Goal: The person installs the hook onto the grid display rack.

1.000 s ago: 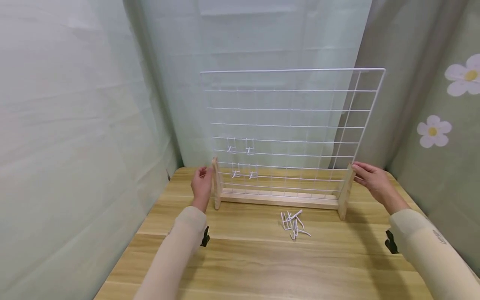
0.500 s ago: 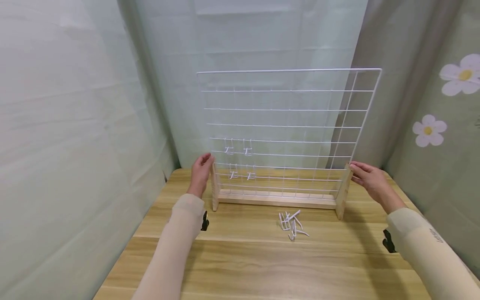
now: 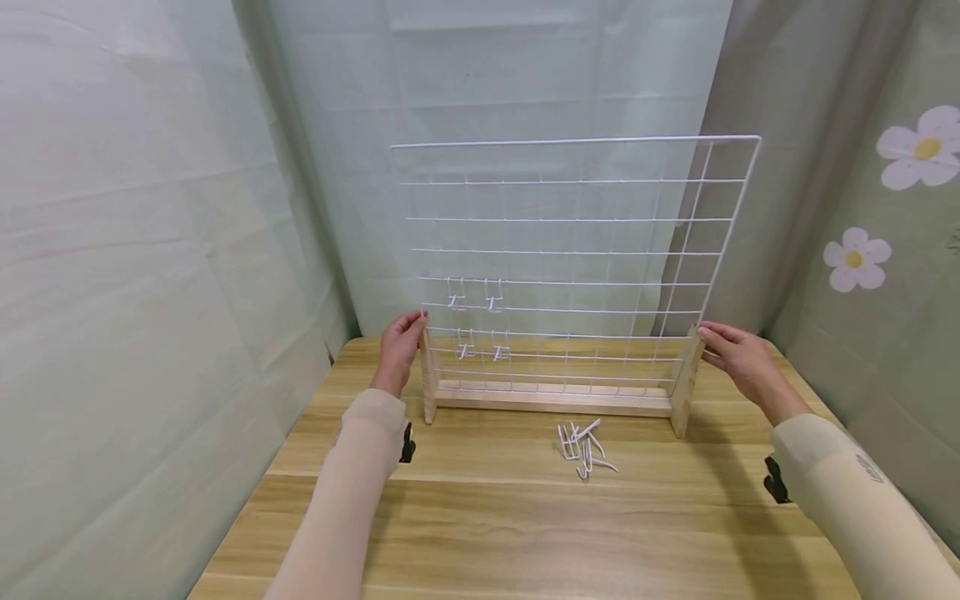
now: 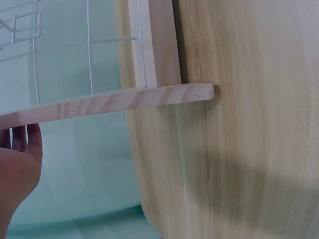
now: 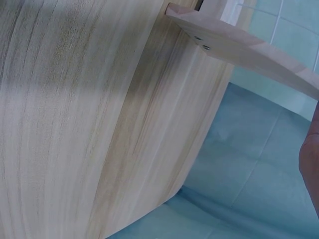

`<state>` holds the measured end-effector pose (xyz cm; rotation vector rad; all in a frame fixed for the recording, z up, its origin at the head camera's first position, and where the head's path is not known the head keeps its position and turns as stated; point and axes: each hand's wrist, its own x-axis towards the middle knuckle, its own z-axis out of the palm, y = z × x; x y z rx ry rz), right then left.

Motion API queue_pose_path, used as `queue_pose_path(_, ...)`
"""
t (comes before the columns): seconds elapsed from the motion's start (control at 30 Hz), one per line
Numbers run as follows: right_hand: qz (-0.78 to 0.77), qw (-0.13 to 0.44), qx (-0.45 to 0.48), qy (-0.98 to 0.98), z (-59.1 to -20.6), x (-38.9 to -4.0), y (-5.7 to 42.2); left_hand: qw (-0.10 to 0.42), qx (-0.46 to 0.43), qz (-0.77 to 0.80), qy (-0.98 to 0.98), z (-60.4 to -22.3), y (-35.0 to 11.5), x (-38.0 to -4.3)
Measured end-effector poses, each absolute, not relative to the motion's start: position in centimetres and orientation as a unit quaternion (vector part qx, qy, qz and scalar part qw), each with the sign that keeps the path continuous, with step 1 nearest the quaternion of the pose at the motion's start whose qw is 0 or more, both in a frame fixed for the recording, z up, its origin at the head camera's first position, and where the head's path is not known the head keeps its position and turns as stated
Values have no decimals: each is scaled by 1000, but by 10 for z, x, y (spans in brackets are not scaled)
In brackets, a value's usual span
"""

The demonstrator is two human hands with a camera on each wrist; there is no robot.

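Near the middle of the head view, the left hand (image 3: 400, 342) pinches the top of the left wooden upright (image 3: 429, 383), its fingertips at the upper end; in the left wrist view its fingers meet the board's outer face at the left edge. Right of centre, the right hand (image 3: 738, 354) grips the top of the right wooden upright (image 3: 684, 392), thumb on the near side. Between the uprights a white wire grid (image 3: 577, 142) stands upright across the centre and upper part of the frame, above a wooden base bar (image 3: 555, 402). Four white hooks (image 3: 493, 303) hang in two rows at the grid's lower left. Below the bar, right of centre, loose white hooks (image 3: 587, 448) lie in a tangled pile on the wood-grain table (image 3: 480, 533). Pale curtains (image 3: 487, 67) fill the background, with white flowers (image 3: 857, 259) at the right edge.
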<state>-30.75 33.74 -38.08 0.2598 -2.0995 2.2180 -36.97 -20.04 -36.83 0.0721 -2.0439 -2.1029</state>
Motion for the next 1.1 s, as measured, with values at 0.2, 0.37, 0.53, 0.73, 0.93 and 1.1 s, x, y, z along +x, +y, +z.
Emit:
queue_pose_path(0.2,686,47,66,-723,-379,-307,336,96,14,-716,-691,-371,-204,-365)
queue_pose_path(0.37,641,70,59,-762,-375,-305,331,87,7,-710,-699,-373,-208,-362)
queue_pose_path(0.53,584,120,23,-802,-368,-301,321,88,-1,-717,-692,-372,-208,-363)
queue_pose_path(0.73,553,155,-24,-818,-366,-295,312,86,-2,-715,-694,-373,-206,-362)
queue_pose_path(0.93,523,174,-51,-833,-370,-285,308,77,2,-708,-702,-367,-206,-354)
queue_pose_path(1.1,496,260,-89,-824,-378,-276,300,74,4,-708,-702,-362,-205,-349)
